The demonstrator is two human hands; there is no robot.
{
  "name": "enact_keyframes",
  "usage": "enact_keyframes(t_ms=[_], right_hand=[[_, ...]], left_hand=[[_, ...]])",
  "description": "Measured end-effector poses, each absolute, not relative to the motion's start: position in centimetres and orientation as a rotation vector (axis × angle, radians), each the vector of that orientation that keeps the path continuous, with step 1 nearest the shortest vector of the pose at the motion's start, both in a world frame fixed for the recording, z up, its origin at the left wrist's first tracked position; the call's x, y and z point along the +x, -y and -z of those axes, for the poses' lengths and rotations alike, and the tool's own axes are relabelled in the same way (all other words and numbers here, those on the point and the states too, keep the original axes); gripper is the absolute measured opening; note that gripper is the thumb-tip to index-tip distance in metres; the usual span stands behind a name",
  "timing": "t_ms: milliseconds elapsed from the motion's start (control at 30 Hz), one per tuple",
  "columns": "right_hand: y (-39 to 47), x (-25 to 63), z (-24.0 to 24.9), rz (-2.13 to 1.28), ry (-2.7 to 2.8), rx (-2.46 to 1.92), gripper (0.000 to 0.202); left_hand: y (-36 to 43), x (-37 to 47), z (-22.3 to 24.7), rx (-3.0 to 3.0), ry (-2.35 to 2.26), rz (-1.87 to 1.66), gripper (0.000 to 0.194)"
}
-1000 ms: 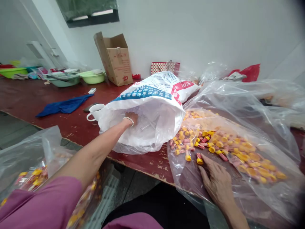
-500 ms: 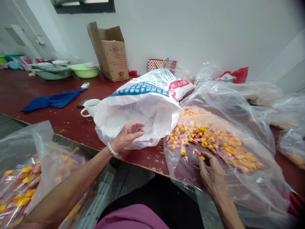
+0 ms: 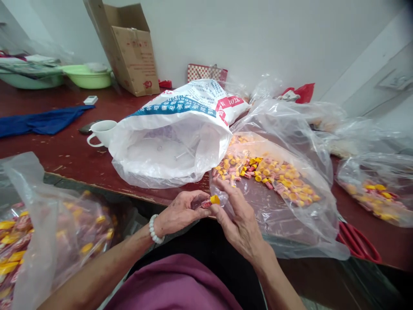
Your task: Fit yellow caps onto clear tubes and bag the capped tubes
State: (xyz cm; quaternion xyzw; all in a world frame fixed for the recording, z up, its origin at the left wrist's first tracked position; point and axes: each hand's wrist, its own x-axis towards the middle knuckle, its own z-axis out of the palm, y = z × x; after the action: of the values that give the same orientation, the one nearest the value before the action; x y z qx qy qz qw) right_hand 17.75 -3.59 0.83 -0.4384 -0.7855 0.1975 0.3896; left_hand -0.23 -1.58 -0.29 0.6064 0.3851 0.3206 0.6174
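Observation:
Above the table's front edge, my left hand [image 3: 180, 211], with a white bead bracelet on the wrist, pinches a small red-patterned piece with a yellow cap [image 3: 214, 199]. My right hand [image 3: 240, 215] is close beside it. Its thumb is at the capped end, while the index finger stays spread apart. Many similar yellow-capped pieces [image 3: 284, 174] lie in and under a clear plastic bag [image 3: 251, 206] on the right. Beyond my hands, a white printed sack [image 3: 167, 163] lies with its mouth towards me; a thin clear stick-like item [image 3: 185, 153] shows inside.
At lower left stands a clear bag [image 3: 35, 241] of yellow-capped pieces. A white cup [image 3: 105, 133] and blue cloth [image 3: 48, 120] are on the red table [image 3: 74, 157]. Red-handled scissors [image 3: 358, 241] lie right, near another bag [image 3: 380, 193]. Behind are a cardboard box [image 3: 137, 60] and green basin [image 3: 87, 77].
My right hand has moved left from beside the pile, bringing the capped piece to my left hand. My left hand has come back from the sack's mouth and now pinches the piece.

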Motion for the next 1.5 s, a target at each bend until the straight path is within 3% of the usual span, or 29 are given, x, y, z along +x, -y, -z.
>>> enact_keyframes(t_ms=[167, 300, 367, 500, 600, 833, 967, 1133, 1233, 1333, 1500], right_hand=[[4.8, 16.5, 1.6, -0.344, 2.108, -1.094, 0.089], [5.0, 16.0, 2.7, -0.329, 2.144, -1.062, 0.091], [4.0, 17.3, 2.8, -0.395, 2.126, -1.099, 0.083], [0.5, 21.5, 4.1, -0.317, 1.795, -1.621, 0.029], [-1.8, 22.9, 6.0, -0.26, 1.761, -1.785, 0.019], [-3.2, 22.3, 7.8, -0.217, 1.726, -1.817, 0.015], [-1.2, 23.3, 4.7, -0.285, 1.648, -1.737, 0.023], [3.0, 20.5, -0.7, -0.56, 1.852, -1.207, 0.019], [4.2, 18.6, -1.9, -0.546, 1.999, -1.061, 0.025], [4.0, 18.5, -1.7, -0.511, 2.053, -1.061, 0.031], [1.8, 18.5, 0.0, -0.448, 1.662, -1.31, 0.026]], left_hand=[[2.6, 0.7, 0.8, 1.143, -0.855, -0.717, 0.022], [3.2, 1.2, 1.4, 0.995, -0.796, -0.774, 0.022], [2.9, 0.9, 1.5, 1.011, -0.831, -0.803, 0.024], [2.0, -0.1, 1.8, 1.002, -0.965, -0.847, 0.029], [2.0, 0.0, 2.5, 0.989, -0.984, -0.832, 0.03], [2.2, 1.1, 3.8, 1.09, -1.025, -0.721, 0.031], [1.8, 1.3, 3.0, 1.177, -1.097, -0.661, 0.025], [1.7, 2.4, 2.0, 1.359, -0.995, -0.722, 0.021], [2.0, 2.8, 2.1, 1.485, -0.981, -0.724, 0.012], [2.3, 2.8, 2.1, 1.536, -0.966, -0.719, 0.008], [2.6, 3.0, 2.1, 1.62, -1.013, -0.598, 0.008]])
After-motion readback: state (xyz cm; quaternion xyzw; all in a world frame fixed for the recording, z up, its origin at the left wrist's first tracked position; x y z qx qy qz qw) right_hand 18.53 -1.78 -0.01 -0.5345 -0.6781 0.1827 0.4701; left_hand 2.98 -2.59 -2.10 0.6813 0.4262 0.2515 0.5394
